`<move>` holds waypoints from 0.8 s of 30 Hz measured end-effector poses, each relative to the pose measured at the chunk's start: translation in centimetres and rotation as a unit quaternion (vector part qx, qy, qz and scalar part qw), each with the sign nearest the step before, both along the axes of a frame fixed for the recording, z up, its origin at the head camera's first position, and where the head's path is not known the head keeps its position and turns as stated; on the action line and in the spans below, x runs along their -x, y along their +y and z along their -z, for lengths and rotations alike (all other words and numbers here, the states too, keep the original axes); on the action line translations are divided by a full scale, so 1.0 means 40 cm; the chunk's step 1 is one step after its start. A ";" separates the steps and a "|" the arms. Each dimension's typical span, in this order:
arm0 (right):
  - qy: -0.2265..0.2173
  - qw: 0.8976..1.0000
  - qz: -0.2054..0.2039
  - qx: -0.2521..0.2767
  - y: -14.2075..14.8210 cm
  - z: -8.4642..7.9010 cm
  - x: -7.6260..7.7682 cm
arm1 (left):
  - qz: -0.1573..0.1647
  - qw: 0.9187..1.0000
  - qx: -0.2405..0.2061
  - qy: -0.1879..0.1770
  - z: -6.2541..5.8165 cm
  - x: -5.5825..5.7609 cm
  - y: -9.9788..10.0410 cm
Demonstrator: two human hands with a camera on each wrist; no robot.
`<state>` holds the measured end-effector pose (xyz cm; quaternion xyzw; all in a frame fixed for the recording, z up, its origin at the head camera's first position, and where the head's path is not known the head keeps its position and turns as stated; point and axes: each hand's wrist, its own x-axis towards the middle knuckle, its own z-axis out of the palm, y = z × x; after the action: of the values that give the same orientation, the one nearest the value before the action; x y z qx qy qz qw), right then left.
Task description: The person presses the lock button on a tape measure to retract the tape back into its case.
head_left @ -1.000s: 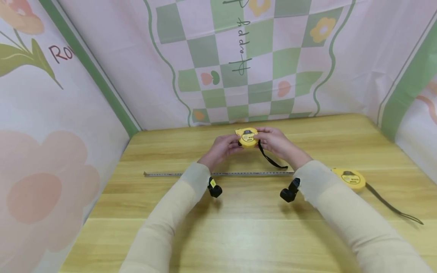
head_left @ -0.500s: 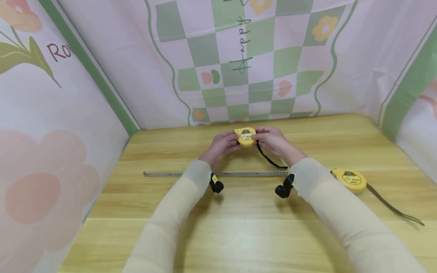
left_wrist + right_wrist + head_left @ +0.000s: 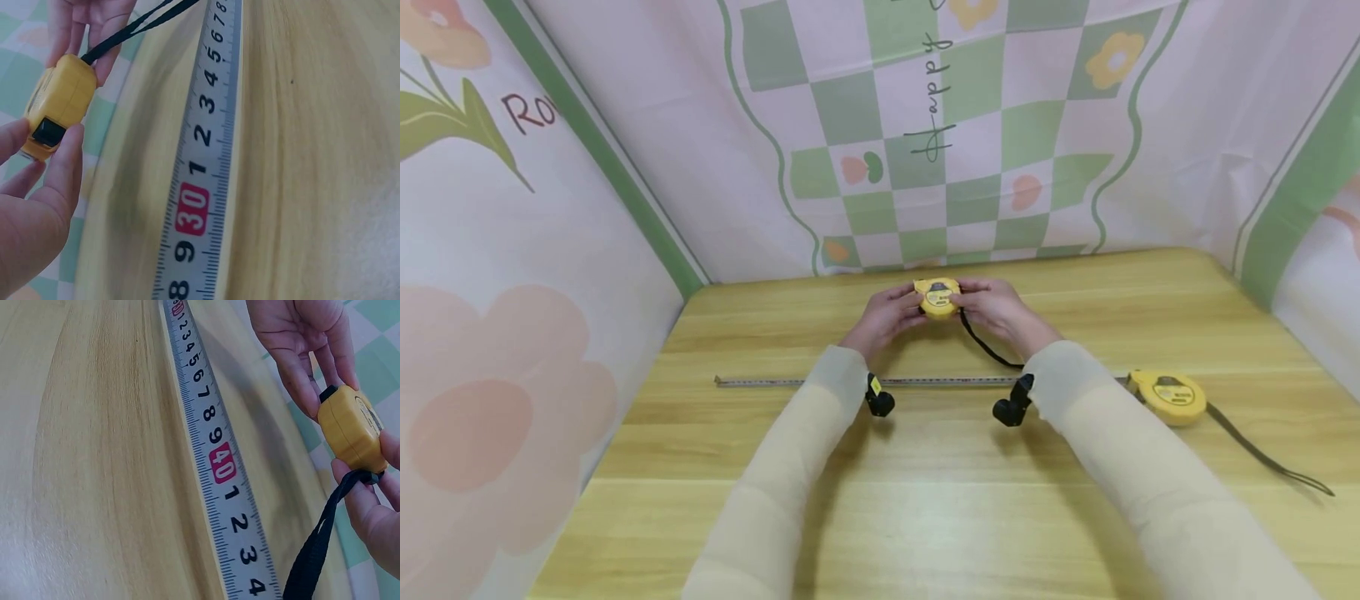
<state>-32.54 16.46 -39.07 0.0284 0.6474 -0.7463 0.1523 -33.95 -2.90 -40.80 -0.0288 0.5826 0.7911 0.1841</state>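
Observation:
Between both hands, above the far part of the table, is a yellow tape measure (image 3: 937,298) with a black wrist strap (image 3: 317,540). My left hand (image 3: 883,321) pinches its left end, near the black button (image 3: 48,132) seen in the left wrist view. The right hand (image 3: 1000,312) grips the opposite end, beside the strap. A second yellow tape measure (image 3: 1172,398) lies on the table at the right. Its blade (image 3: 947,382) is drawn out to the left, flat across the wood, passing under both forearms; red 30 and 40 marks show in the wrist views.
The wooden table (image 3: 917,500) ends at a patterned cloth wall (image 3: 925,200) close behind the hands. Another cloth wall (image 3: 512,350) stands along the left. A dark strap (image 3: 1262,458) trails from the second tape measure towards the right edge.
Both hands and the held tape measure have shifted slightly left and away. The right forearm has moved left, showing more of the second tape measure's case. Its drawn-out blade stays in place.

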 end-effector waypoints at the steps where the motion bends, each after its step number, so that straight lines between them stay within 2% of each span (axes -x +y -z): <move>1: 0.001 1.000 0.000 0.000 -0.001 0.002 0.001 | 0.001 1.000 0.000 0.001 0.002 0.002 0.000; 8: -0.006 1.000 0.003 0.014 -0.005 0.023 0.011 | 0.005 1.000 0.006 0.008 0.017 0.012 0.000; 17: -0.009 1.000 0.021 0.012 -0.016 0.042 0.018 | 0.001 1.000 0.020 -0.006 0.025 0.020 -0.002; 24: -0.013 1.000 0.020 -0.013 -0.029 0.047 0.016 | 0.001 0.999 0.045 -0.012 0.034 0.029 -0.004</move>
<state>-33.19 15.30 -40.96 0.0526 0.6541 -0.7404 0.1455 -35.10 -3.05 -42.18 -0.0466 0.6155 0.7634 0.1903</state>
